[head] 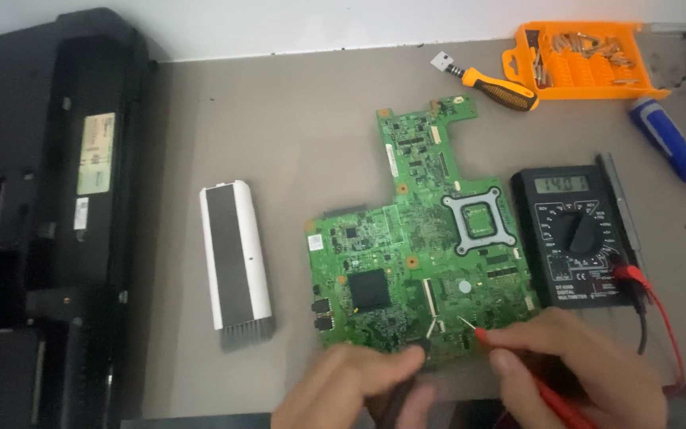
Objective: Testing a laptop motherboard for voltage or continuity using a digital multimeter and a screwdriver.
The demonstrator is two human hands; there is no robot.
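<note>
A green circuit board (422,254) lies mid-table. The right hand (589,369) pinches a red probe (518,369) touching its lower edge; the left hand (351,389) grips a black probe (395,393), mostly hidden. Both hands are cut off below. A black multimeter (577,238) sits just right.

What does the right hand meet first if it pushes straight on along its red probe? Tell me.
The right hand points its red probe up-left, so it would first meet the green circuit board, near its lower edge; whether the tip touches already is unclear.

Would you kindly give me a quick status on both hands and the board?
Left hand shut on black probe. Right hand shut on red probe, tip over green circuit board. Nothing blocking.
</note>
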